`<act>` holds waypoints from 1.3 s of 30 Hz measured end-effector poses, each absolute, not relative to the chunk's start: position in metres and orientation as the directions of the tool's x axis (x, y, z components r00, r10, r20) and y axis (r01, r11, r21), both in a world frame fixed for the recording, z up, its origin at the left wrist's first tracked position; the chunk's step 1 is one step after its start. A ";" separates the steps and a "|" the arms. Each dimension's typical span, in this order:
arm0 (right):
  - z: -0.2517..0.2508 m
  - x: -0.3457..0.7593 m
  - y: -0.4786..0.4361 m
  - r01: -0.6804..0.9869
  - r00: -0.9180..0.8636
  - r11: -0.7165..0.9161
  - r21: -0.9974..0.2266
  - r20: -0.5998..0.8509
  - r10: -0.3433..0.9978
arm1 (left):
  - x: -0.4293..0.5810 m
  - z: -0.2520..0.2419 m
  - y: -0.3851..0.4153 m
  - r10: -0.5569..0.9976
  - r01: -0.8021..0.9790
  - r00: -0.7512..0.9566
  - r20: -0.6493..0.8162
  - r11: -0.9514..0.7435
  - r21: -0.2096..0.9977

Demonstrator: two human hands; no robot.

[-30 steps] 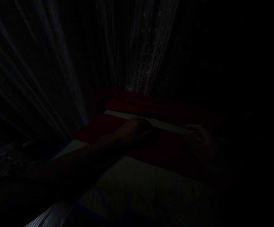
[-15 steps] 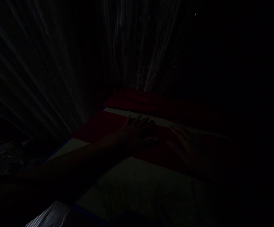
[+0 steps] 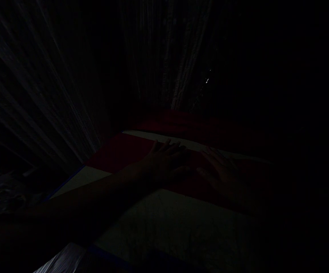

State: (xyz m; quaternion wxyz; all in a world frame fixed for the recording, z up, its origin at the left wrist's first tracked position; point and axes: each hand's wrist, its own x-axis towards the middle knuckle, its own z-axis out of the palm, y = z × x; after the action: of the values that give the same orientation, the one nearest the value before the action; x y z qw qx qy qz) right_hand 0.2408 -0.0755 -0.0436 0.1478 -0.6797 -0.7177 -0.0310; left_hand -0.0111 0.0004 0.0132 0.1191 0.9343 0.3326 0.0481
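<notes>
The scene is very dark. My left hand (image 3: 164, 159) lies flat with its fingers spread on a red cloth (image 3: 116, 151) that stretches across a pale surface (image 3: 176, 223). My right hand (image 3: 220, 168) rests flat on the same red cloth just to the right, fingers stretched out. Neither hand holds anything. More folded red cloth (image 3: 181, 121) lies behind the hands, beyond a pale strip.
Pale hanging curtains (image 3: 176, 72) fill the background, and more drape down at the left (image 3: 39, 106). A blue edge (image 3: 65, 182) borders the pale surface at the left. Crumpled shiny material (image 3: 2, 191) lies at the far left. The right side is black.
One second ago both hands were curled on the cloth. Since then their fingers have opened and now lie flat, the right hand having slid a little to the left.
</notes>
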 end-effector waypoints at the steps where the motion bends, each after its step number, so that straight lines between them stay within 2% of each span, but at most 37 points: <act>1: -0.044 0.241 -0.076 0.985 -0.038 0.081 -0.152 0.265 0.964 | -0.011 0.013 0.001 0.632 0.616 0.775 -0.014 -0.750 0.242; 6: -0.046 0.241 -0.077 0.987 -0.065 0.098 -0.130 0.235 0.970 | -0.013 0.010 0.004 0.649 0.615 0.758 0.063 -0.744 0.259; 8: -0.045 0.241 -0.078 0.987 -0.070 0.104 -0.119 0.267 0.961 | -0.013 0.008 0.005 0.641 0.617 0.766 0.038 -0.751 0.237; 10: -0.043 0.241 -0.079 0.987 -0.087 0.116 -0.112 0.241 0.967 | -0.013 0.006 0.006 0.641 0.627 0.767 -0.002 -0.750 0.210; 13: -0.041 0.240 -0.079 0.985 -0.089 0.116 -0.130 0.201 0.976 | -0.013 0.004 0.006 0.668 0.651 0.744 0.012 -0.728 0.217; 16: -0.040 0.239 -0.079 0.982 -0.068 0.108 -0.153 0.246 0.967 | -0.013 0.002 0.008 0.668 0.647 0.744 0.023 -0.727 0.229; 20: -0.040 0.239 -0.079 0.981 -0.068 0.097 -0.167 0.174 0.982 | -0.014 0.001 0.008 0.634 0.622 0.773 -0.010 -0.756 0.206; 25: -0.038 0.241 -0.080 0.974 -0.066 0.124 -0.189 0.290 0.955 | -0.013 0.005 0.006 0.625 0.597 0.779 0.039 -0.760 0.255; 29: -0.038 0.240 -0.080 0.974 -0.074 0.109 -0.199 0.175 0.982 | -0.011 0.003 0.005 0.600 0.586 0.800 -0.012 -0.777 0.229; 33: -0.037 0.238 -0.081 0.964 -0.076 0.147 -0.223 0.299 0.951 | -0.011 0.005 0.004 0.623 0.602 0.782 0.021 -0.764 0.233; 37: -0.042 0.239 -0.081 0.967 -0.118 0.171 -0.191 0.260 0.958 | -0.012 0.007 0.003 0.619 0.605 0.785 -0.022 -0.759 0.242; 39: -0.045 0.241 -0.080 0.964 -0.117 0.182 -0.192 0.307 0.945 | -0.012 0.008 0.002 0.624 0.603 0.782 0.001 -0.756 0.253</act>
State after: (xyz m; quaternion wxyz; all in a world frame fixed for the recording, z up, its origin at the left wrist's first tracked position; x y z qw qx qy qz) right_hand 0.2409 -0.0798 -0.0448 0.1821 -0.6389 -0.7469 -0.0271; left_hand -0.0123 0.0020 0.0079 0.1203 0.9361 0.3277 0.0429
